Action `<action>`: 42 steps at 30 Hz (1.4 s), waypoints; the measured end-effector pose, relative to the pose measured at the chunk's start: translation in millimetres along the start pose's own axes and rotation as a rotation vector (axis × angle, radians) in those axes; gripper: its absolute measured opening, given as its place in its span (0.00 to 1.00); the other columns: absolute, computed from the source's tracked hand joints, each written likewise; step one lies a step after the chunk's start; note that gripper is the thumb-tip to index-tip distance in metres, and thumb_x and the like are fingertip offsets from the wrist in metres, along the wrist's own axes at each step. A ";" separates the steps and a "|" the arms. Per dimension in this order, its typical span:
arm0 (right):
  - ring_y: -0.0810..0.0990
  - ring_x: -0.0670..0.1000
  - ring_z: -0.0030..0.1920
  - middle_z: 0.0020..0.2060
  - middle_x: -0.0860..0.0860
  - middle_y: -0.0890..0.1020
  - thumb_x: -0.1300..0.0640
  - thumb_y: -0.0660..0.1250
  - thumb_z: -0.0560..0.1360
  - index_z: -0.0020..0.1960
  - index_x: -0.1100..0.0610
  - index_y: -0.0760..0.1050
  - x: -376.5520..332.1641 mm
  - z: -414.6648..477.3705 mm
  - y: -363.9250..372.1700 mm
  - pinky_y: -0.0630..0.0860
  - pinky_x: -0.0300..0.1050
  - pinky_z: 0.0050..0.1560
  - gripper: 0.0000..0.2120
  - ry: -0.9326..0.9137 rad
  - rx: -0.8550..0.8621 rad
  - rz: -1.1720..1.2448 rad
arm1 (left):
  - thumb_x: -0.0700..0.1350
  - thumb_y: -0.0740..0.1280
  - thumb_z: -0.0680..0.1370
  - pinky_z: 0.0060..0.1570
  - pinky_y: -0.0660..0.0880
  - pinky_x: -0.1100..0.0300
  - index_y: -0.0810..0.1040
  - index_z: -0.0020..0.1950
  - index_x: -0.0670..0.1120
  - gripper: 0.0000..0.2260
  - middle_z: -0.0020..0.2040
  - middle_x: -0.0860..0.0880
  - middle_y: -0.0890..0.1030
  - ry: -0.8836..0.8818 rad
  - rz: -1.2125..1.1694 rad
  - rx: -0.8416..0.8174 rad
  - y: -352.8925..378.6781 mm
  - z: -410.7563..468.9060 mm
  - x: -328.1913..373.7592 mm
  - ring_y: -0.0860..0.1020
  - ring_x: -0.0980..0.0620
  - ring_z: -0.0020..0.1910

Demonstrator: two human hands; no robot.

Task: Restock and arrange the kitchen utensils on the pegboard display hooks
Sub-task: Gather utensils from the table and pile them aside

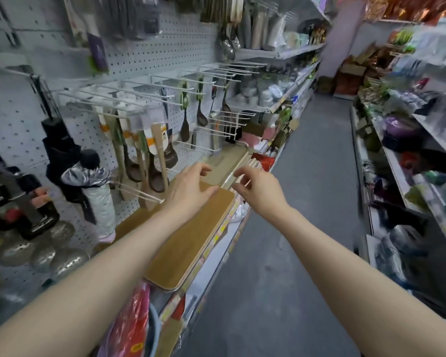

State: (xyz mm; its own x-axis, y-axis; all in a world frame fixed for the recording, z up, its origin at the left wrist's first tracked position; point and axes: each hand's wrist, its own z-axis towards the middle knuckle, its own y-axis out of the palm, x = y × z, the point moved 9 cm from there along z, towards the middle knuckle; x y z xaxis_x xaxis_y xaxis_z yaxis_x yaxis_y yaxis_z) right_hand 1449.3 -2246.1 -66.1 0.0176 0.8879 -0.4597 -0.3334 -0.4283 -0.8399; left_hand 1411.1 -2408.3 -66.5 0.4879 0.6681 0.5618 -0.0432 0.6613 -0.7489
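The left hand (191,186) reaches forward over the shelf (211,253), above the place where 2 boards meet. A brown board (191,243) lies flat near the person and a paler board (225,161) lies behind it. The fingers of this hand are loosely bent and hold nothing, so its grip is released. Its thumb is at the far edge of the brown board, touching it or just above it.

The right hand (259,189) is just beside the left one, on the aisle side of the boards. Its fingers are curled near some pale sticks (252,164) at the edge of the paler board. The picture is blurred there, and I cannot tell if this grip is grasping anything.

The utensils hang on the pegboard (150,50), to the left of the hands and above the boards. White hooks (165,85) stand out from it in a row. On the nearer hooks hang wooden spatulas (157,144) together with dark spoons (133,171). On the farther hooks hang dark ladles (201,119).

Further left, folded umbrellas (59,150) hang on the same wall, and metal strainers (39,249) hang below them. A grey floor (294,228) runs between this wall and the racks (397,176) on the right, where the goods are too blurred to name.
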 end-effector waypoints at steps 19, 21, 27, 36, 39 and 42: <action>0.80 0.50 0.45 0.45 0.46 0.82 0.49 0.66 0.78 0.57 0.50 0.78 111.4 221.0 32.3 0.78 0.51 0.49 0.10 -0.276 -0.146 0.082 | 0.51 0.71 0.74 0.61 0.73 0.54 0.72 0.63 0.52 0.19 0.60 0.54 0.75 -0.232 0.083 0.178 104.4 164.9 -8.2 0.74 0.55 0.59; 0.80 0.50 0.45 0.45 0.46 0.82 0.50 0.65 0.78 0.57 0.50 0.78 101.9 235.7 46.2 0.78 0.49 0.49 0.09 -0.336 -0.177 0.095 | 0.51 0.71 0.75 0.60 0.73 0.56 0.73 0.62 0.52 0.18 0.59 0.54 0.76 -0.278 0.105 0.238 100.9 160.6 -18.9 0.75 0.56 0.58; 0.82 0.50 0.45 0.44 0.47 0.83 0.49 0.66 0.78 0.58 0.50 0.78 45.3 256.9 115.7 0.78 0.49 0.50 0.10 -0.496 -0.346 0.184 | 0.49 0.71 0.75 0.46 0.74 0.56 0.73 0.49 0.51 0.09 0.45 0.57 0.73 -0.504 0.172 0.440 73.2 114.2 -84.1 0.75 0.55 0.46; 0.80 0.51 0.51 0.50 0.49 0.81 0.51 0.67 0.78 0.65 0.53 0.75 -32.8 278.9 193.5 0.77 0.49 0.54 0.17 -0.669 -0.555 0.185 | 0.58 0.74 0.69 0.53 0.73 0.53 0.68 0.64 0.42 0.31 0.57 0.47 0.73 -0.867 0.114 0.662 30.5 94.4 -194.2 0.72 0.49 0.56; 0.79 0.52 0.54 0.52 0.51 0.81 0.55 0.68 0.77 0.68 0.53 0.73 -45.2 296.8 207.3 0.76 0.50 0.56 0.19 -0.677 -0.592 0.173 | 0.59 0.74 0.69 0.54 0.75 0.50 0.68 0.64 0.44 0.31 0.59 0.45 0.75 -0.896 0.109 0.626 28.1 109.3 -208.0 0.75 0.44 0.58; 0.79 0.52 0.54 0.53 0.51 0.81 0.56 0.68 0.77 0.68 0.54 0.73 -57.7 311.5 223.7 0.76 0.49 0.56 0.20 -0.706 -0.629 0.158 | 0.59 0.73 0.70 0.53 0.75 0.54 0.71 0.64 0.48 0.27 0.59 0.48 0.76 -0.881 0.082 0.604 30.2 119.0 -215.6 0.76 0.47 0.57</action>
State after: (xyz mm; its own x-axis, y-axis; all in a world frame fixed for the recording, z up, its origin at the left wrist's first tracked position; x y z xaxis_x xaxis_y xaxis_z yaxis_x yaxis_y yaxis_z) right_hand 1080.1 -2340.8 -137.6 -0.6251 0.6202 -0.4738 0.2873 -0.3816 -0.8786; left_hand 1200.8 -2491.8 -168.3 -0.3273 0.5694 0.7541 -0.5895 0.5006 -0.6339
